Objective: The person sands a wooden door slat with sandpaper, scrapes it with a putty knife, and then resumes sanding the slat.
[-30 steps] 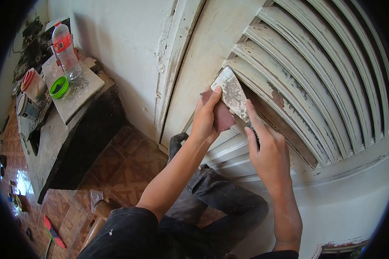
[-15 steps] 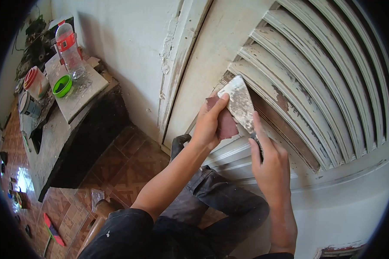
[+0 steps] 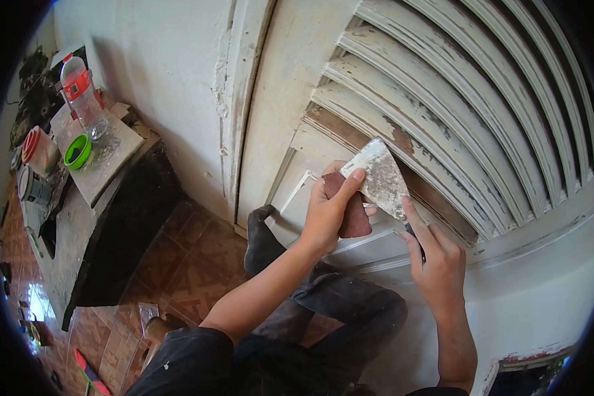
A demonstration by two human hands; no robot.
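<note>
My left hand [image 3: 330,211] is closed on a piece of reddish-brown sandpaper [image 3: 355,221], its thumb resting on the blade edge of a putty knife. The putty knife [image 3: 383,175] has a wide blade stained white and grey, its tip pointing up and left. My right hand [image 3: 435,261] holds its dark handle, with the index finger stretched along the blade's base. Both hands are in front of a louvred door panel [image 3: 435,132], whose whitish paint is worn and chipped, with brown wood bared below the lowest slat.
At the left, a dusty dark-sided table [image 3: 115,218] bears a plastic bottle [image 3: 84,99], a green bowl [image 3: 78,152], a red-lidded tub [image 3: 39,152] and a can [image 3: 34,187]. My bent legs are below, above the tiled floor [image 3: 191,264].
Both hands, with the sandpaper and putty knife, have moved slightly down and right in view. The view has shifted, so the table and door appear further left.
</note>
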